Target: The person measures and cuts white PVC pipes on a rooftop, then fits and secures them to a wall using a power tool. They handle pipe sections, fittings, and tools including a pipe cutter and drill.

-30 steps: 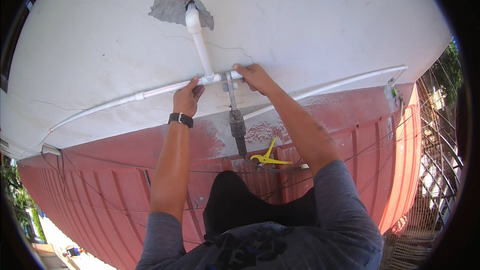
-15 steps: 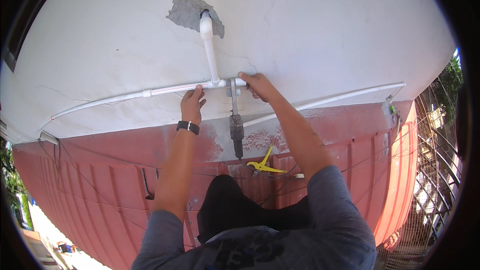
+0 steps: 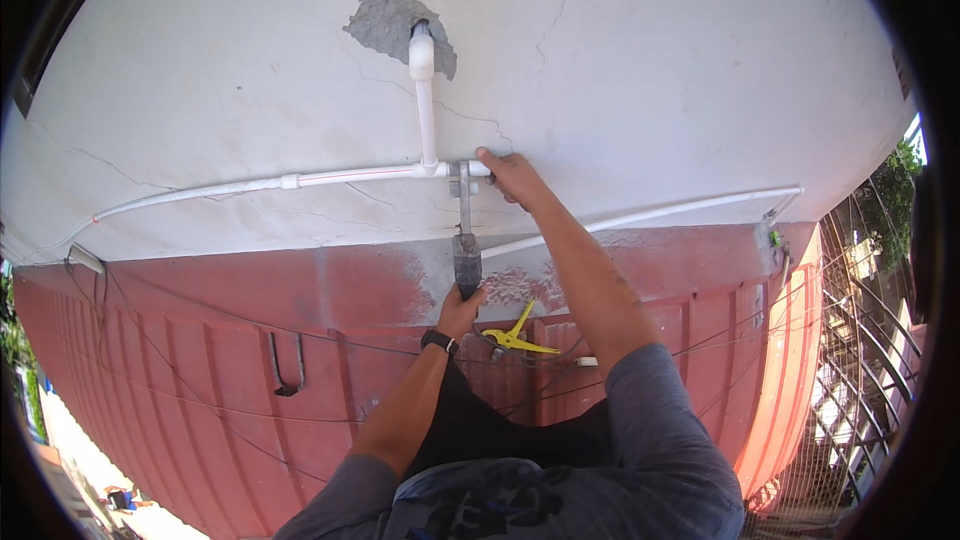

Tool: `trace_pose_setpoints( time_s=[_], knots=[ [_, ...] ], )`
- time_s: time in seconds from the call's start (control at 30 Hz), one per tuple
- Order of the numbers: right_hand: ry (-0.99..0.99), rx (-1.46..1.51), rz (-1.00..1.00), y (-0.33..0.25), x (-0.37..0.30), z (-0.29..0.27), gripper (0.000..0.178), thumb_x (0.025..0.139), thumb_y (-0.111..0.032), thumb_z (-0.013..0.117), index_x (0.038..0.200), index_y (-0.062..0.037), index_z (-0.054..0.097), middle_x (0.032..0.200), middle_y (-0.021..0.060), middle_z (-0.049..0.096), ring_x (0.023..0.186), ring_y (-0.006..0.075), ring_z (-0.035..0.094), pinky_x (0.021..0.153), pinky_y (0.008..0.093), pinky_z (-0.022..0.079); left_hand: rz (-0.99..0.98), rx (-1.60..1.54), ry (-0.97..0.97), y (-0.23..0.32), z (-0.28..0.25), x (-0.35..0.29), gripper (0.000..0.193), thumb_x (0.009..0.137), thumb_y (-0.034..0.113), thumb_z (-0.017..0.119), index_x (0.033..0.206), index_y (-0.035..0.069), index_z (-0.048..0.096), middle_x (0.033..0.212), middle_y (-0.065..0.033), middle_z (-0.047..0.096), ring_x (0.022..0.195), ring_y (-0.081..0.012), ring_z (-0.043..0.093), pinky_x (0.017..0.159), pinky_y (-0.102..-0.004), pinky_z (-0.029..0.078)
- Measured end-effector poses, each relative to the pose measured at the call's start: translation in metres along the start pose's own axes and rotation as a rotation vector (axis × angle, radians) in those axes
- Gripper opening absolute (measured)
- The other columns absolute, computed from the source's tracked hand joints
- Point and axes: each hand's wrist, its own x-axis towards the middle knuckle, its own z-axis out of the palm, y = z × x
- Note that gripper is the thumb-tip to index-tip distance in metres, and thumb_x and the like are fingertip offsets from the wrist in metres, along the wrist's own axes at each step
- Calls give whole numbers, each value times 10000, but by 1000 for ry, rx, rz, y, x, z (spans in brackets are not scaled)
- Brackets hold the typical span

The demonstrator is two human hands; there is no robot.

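My left hand (image 3: 458, 313) is wrapped round the lower handle of a pipe welding iron (image 3: 467, 258), which stands upright with its flat metal plate reaching up to the pipe line. My right hand (image 3: 513, 180) grips a short white pipe piece (image 3: 479, 169) on the right side of that plate; its far end is hidden by the fingers. Left of the plate, a white tee (image 3: 431, 170) joins the long white pipe (image 3: 360, 175) to an upright pipe (image 3: 425, 120). This upright pipe rises to an elbow (image 3: 422, 57) at a broken hole in the wall.
A yellow pipe cutter (image 3: 522, 340) lies just right of my left hand on the red ribbed metal roofing (image 3: 220, 360). Another white pipe (image 3: 690, 202) slants along the wall to the right. Thin dark cables cross the roofing, and metal grating (image 3: 850, 410) borders the right side.
My left hand has let go of the long pipe near the tee and moved down and right onto the welding iron's handle. My right hand stays on the short pipe piece.
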Motion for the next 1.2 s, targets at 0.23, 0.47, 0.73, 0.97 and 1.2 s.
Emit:
trace_pose_setpoints(
  time_s=[0.23, 0.47, 0.73, 0.97, 1.2],
  knots=[
    [72, -241, -96, 0, -2, -6, 713, 925, -670, 575, 768, 18, 680, 601, 54, 533, 532, 145, 499, 487, 300, 373, 67, -71, 89, -16, 9, 0, 349, 934, 344, 739, 995, 18, 630, 809, -19, 639, 742, -118, 580, 689, -300, 467],
    [105, 73, -283, 24, -13, -14, 447, 895, -387, 749, 990, 50, 747, 815, 116, 717, 725, 151, 662, 614, 291, 500, 77, -80, 165, -20, 21, -1, 376, 935, 375, 739, 985, 17, 635, 783, -23, 624, 714, -116, 560, 666, -298, 460],
    [6, 92, -305, 15, -7, -3, 454, 918, -297, 748, 1159, 84, 698, 856, 85, 694, 708, 116, 581, 630, 264, 466, 84, -48, 133, -2, 17, -11, 415, 956, 395, 709, 1053, 5, 606, 829, -37, 634, 762, -120, 559, 689, -313, 475],
    [-120, 127, -219, 48, 19, -37, 428, 1009, -375, 635, 1192, 11, 659, 850, -36, 529, 721, 60, 407, 623, 222, 310, 113, -14, 138, 14, 29, -26, 450, 911, 353, 718, 1184, 32, 560, 897, -167, 664, 872, -287, 668, 776, -415, 506],
    [-52, 111, -195, 43, 22, -21, 367, 1019, -428, 611, 1024, -62, 639, 762, -49, 469, 660, 56, 389, 589, 225, 294, 170, -29, 204, -7, 34, -18, 456, 900, 306, 725, 1205, 24, 538, 965, -210, 675, 941, -332, 668, 833, -442, 493]
  ],
)
